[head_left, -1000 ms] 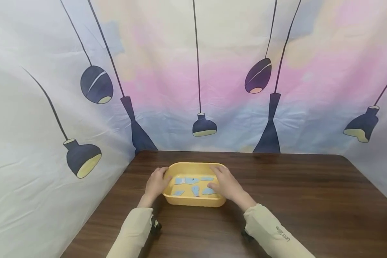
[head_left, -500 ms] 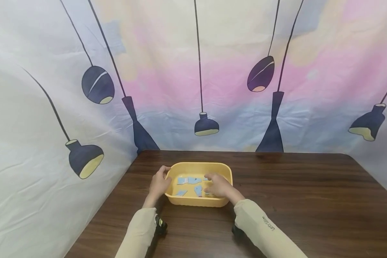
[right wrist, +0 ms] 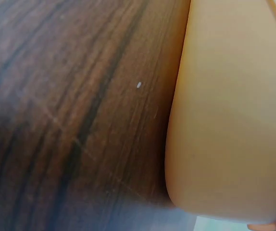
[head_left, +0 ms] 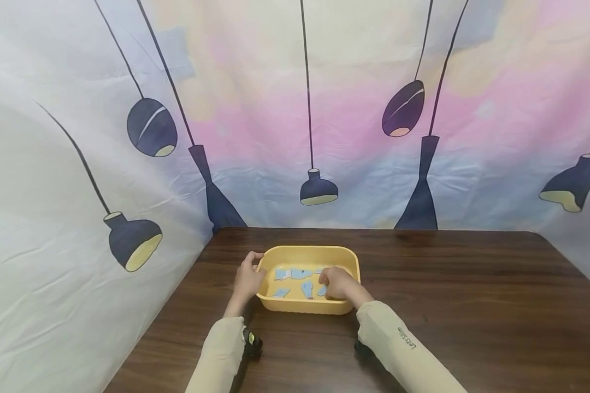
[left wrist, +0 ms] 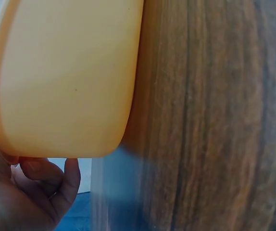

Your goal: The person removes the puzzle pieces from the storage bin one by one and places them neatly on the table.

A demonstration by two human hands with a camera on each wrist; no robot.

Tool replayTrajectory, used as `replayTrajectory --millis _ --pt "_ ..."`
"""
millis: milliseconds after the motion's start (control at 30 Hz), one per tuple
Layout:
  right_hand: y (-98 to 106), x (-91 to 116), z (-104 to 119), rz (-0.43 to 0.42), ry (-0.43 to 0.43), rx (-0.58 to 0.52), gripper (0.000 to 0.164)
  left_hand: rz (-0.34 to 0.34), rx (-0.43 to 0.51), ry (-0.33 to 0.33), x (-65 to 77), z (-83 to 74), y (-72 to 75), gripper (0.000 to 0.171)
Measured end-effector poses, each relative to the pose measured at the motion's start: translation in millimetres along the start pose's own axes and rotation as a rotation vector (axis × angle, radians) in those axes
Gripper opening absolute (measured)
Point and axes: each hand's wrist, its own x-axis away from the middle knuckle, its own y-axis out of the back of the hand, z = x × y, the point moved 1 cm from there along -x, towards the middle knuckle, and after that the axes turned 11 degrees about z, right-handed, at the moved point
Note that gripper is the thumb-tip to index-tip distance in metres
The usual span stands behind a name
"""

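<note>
A yellow plastic basin [head_left: 305, 307] stands on the table, with several light-blue flat jigsaw-like pieces lying on its floor. My left hand [head_left: 248, 281] grips its left rim, the thumb over the edge and the fingers curled against the outer wall, as the left wrist view also shows. Over the right side of the basin my right hand [head_left: 341, 284] reaches in, fingers bent down among the pieces. It partly covers a piece at the back [head_left: 319, 271] and one nearer the front [head_left: 322, 291]. Whether its fingertips pinch a piece is hidden.
The dark wood-grain table [head_left: 462, 305] extends to the right of the basin and in front of it. Behind and at the left hangs a cloth [head_left: 255, 109] printed with lamps. A small white speck [right wrist: 139, 84] lies on the table beside the basin.
My right hand has left the basin's right rim, moved inward over the right-hand pieces and bent its fingers down. The left hand stays on the left rim. The head view has shifted slightly.
</note>
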Motion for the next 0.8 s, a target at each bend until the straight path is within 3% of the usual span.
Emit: replayTrajectory --millis 200,300,567,800 --pt "-1 2 0 0.031 -0.017 0.017 0.032 -0.002 0.049 0.017 1.1 2.2 -3.8 0.037" --pt "-2 2 0 0.032 0.023 -0.004 0.025 -0.012 0.062 0.025 2.1 3.4 -3.9 0.037" --pt "0 2 -3 -0.045 0.166 -0.25 0.026 -0.031 0.103 0.013 4.1 2.6 -2.3 0.037" --pt "8 6 -5 -0.149 0.224 -0.311 0.03 -0.046 0.1 -0.005 2.5 1.0 -1.7 0.035"
